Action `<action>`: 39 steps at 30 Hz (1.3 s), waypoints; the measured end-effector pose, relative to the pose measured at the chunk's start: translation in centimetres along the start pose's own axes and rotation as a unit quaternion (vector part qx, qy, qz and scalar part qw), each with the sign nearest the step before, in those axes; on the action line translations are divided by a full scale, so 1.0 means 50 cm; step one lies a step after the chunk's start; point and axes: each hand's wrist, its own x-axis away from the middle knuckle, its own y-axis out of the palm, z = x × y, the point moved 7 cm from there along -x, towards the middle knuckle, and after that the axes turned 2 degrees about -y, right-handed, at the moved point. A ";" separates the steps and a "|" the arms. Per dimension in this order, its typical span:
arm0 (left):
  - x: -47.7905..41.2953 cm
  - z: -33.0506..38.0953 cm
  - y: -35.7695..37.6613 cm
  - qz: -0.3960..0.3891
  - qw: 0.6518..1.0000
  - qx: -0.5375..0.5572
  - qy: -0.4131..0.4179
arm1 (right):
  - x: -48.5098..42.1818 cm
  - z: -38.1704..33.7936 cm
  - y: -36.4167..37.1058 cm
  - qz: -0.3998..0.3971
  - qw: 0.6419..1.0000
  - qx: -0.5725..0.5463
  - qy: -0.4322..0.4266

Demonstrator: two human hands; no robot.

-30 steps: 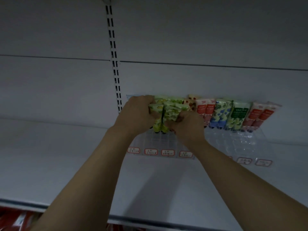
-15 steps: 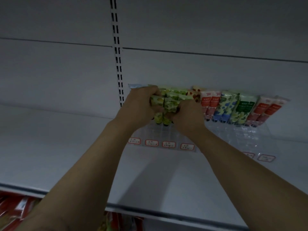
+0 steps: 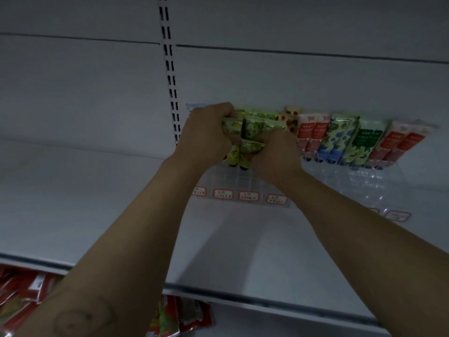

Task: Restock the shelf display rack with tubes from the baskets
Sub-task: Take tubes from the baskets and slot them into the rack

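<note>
A clear plastic display rack (image 3: 243, 183) with red-edged price labels stands at the back of a white shelf (image 3: 97, 203). Both hands grip a bunch of green-yellow tubes (image 3: 252, 127) over the rack's left slots. My left hand (image 3: 206, 135) clasps the bunch from the left, my right hand (image 3: 274, 156) from the right and below. Dark caps of the tubes (image 3: 237, 165) poke down between my hands toward the slots. Further right in the rack lean red-white tubes (image 3: 312, 135), blue-green tubes (image 3: 337, 139), a dark green tube (image 3: 364, 142) and more red ones (image 3: 401, 144).
A slotted upright rail (image 3: 170, 69) runs down the white back wall just left of the rack. Below the shelf's front edge (image 3: 243, 295), red packets (image 3: 21, 295) and a red-green packet (image 3: 177, 317) hang on a lower level. No baskets are in view.
My hands have pressed the bunch of green-yellow tubes a little lower and tighter over the rack's left slots. The camera has tilted slightly, showing more of the lower level.
</note>
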 end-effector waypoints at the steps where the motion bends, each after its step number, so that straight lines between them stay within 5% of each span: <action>1: -0.001 0.000 0.000 -0.002 1.000 0.001 -0.001 | -0.001 0.000 0.002 -0.001 1.000 0.001 -0.005; 23: 0.024 0.004 -0.017 0.053 0.997 -0.010 -0.053 | 0.012 0.003 0.010 -0.067 0.998 -0.014 0.016; 29: 0.012 0.009 -0.021 0.031 0.999 -0.020 -0.004 | 0.022 -0.026 -0.054 0.062 0.992 -0.112 -0.020; 39: 0.003 0.020 -0.019 0.028 0.999 -0.022 -0.021 | -0.007 -0.035 -0.083 0.128 0.988 0.081 -0.021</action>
